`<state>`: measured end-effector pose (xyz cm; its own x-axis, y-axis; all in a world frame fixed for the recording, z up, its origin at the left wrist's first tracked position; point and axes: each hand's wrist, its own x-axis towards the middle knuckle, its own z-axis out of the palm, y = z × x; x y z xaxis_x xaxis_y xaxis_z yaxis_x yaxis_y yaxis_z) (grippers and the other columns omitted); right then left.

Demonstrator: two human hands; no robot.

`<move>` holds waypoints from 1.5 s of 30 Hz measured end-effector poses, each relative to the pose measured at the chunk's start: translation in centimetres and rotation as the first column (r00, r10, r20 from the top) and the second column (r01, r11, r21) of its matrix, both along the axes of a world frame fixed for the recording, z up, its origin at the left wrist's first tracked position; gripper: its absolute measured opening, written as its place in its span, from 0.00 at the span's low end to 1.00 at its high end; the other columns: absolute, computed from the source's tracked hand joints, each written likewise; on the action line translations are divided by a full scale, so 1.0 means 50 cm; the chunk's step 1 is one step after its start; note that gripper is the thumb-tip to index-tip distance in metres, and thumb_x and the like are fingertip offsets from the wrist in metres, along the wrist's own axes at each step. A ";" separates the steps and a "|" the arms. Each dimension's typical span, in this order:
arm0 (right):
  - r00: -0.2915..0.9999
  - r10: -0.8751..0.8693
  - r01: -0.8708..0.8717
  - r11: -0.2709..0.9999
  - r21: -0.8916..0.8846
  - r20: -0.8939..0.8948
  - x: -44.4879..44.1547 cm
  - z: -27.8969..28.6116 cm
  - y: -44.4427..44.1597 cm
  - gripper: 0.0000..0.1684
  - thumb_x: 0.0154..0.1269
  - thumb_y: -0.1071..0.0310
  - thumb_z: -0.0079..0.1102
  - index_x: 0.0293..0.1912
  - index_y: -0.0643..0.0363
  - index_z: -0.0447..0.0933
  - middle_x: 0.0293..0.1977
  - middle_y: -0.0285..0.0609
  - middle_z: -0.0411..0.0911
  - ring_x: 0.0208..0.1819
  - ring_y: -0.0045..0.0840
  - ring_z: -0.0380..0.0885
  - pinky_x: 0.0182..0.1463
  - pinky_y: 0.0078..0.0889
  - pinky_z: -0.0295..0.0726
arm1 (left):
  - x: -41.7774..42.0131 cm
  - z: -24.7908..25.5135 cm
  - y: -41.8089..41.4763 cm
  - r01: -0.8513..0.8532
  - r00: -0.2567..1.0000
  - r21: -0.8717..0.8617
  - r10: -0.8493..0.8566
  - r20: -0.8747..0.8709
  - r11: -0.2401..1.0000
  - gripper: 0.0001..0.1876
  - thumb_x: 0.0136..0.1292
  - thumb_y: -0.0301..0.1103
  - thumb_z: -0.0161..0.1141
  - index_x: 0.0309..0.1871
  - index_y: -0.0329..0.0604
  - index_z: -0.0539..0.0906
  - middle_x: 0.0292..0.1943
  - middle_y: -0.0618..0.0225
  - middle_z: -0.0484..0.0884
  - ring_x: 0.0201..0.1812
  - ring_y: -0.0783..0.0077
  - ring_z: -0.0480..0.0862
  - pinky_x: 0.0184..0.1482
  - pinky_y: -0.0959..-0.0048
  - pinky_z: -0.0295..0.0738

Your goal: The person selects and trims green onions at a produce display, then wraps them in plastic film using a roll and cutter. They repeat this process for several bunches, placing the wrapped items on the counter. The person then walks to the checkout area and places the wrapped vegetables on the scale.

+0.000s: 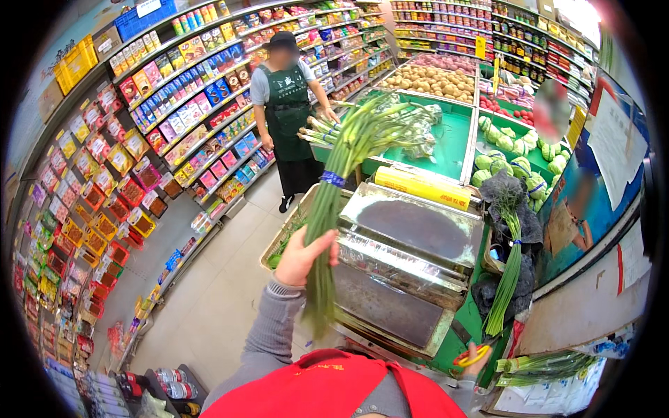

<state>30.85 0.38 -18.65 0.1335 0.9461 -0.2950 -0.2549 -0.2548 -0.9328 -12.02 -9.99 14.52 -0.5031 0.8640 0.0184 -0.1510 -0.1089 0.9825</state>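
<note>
My left hand (pixel 306 256) grips a long bundle of scallions (pixel 330 219) by its green leaves. A blue-purple band circles the bundle, and the pale root ends point away from me. Low on the right, my right hand (pixel 476 360) holds what look like scissors with yellow-and-red handles (pixel 470 356); their blades are not clear. Between my hands stands a film-wrapping machine (pixel 397 300) with worn metal plates and a yellow wrap roll box (pixel 422 188). A second banded scallion bundle (pixel 507 282) lies on dark cloth to its right.
A basket with greens (pixel 277 251) sits left of the machine. Beyond are a green bin (pixel 449 136), potatoes (pixel 428 81) and cabbages (pixel 515 167). A person in a green apron (pixel 287 104) stands by stocked shelves (pixel 209 89). More scallions (pixel 546 366) lie at lower right.
</note>
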 end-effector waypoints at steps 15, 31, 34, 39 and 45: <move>0.019 0.850 -0.883 0.262 0.391 -0.526 -0.739 0.556 -0.138 0.21 0.71 0.65 0.43 0.60 0.60 0.59 0.40 0.47 0.74 0.38 0.30 0.76 0.44 0.32 0.76 | -0.353 -0.157 -0.078 0.080 0.913 -0.007 -0.071 0.403 0.997 0.19 0.69 0.50 0.52 0.42 0.40 0.71 0.23 0.67 0.75 0.22 0.74 0.75 0.29 0.73 0.74; 0.494 0.786 -0.729 0.608 0.315 -0.373 -1.017 0.558 -0.175 0.22 0.74 0.54 0.37 0.54 0.62 0.64 0.31 0.42 0.75 0.25 0.22 0.73 0.29 0.23 0.74 | -0.448 -0.146 -0.086 0.364 0.829 0.037 -0.341 0.444 0.931 0.16 0.70 0.42 0.52 0.44 0.36 0.74 0.25 0.67 0.76 0.22 0.74 0.78 0.24 0.76 0.74; 0.629 0.665 -0.439 0.731 0.522 -0.403 -1.023 0.589 -0.131 0.16 0.73 0.62 0.42 0.54 0.59 0.62 0.31 0.38 0.73 0.24 0.18 0.71 0.27 0.20 0.73 | -0.454 -0.207 -0.078 0.232 0.880 -0.005 -0.208 0.427 0.973 0.11 0.66 0.35 0.57 0.42 0.36 0.74 0.24 0.67 0.76 0.23 0.74 0.77 0.27 0.75 0.75; 0.779 0.534 -0.171 0.685 0.709 -0.328 -0.959 0.679 -0.081 0.18 0.73 0.60 0.40 0.57 0.59 0.61 0.30 0.39 0.71 0.24 0.19 0.70 0.25 0.20 0.72 | -0.481 -0.211 -0.058 0.270 0.887 -0.028 -0.237 0.397 0.962 0.11 0.64 0.32 0.58 0.45 0.37 0.72 0.25 0.67 0.75 0.24 0.74 0.76 0.30 0.74 0.74; 0.689 0.705 -0.710 0.613 0.346 0.167 -0.953 0.623 -0.066 0.18 0.70 0.62 0.53 0.52 0.62 0.66 0.26 0.34 0.72 0.23 0.10 0.68 0.23 0.15 0.67 | -0.493 -0.204 -0.018 0.130 0.967 -0.038 -0.118 0.225 0.991 0.08 0.58 0.26 0.63 0.38 0.37 0.75 0.24 0.68 0.76 0.23 0.76 0.76 0.28 0.77 0.72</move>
<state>-16.82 -2.94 12.49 -0.6220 0.7792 0.0774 -0.1270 -0.0029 -0.9919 -36.66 -10.88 4.32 -0.3781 0.9168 -0.1283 -0.3748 -0.0249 0.9268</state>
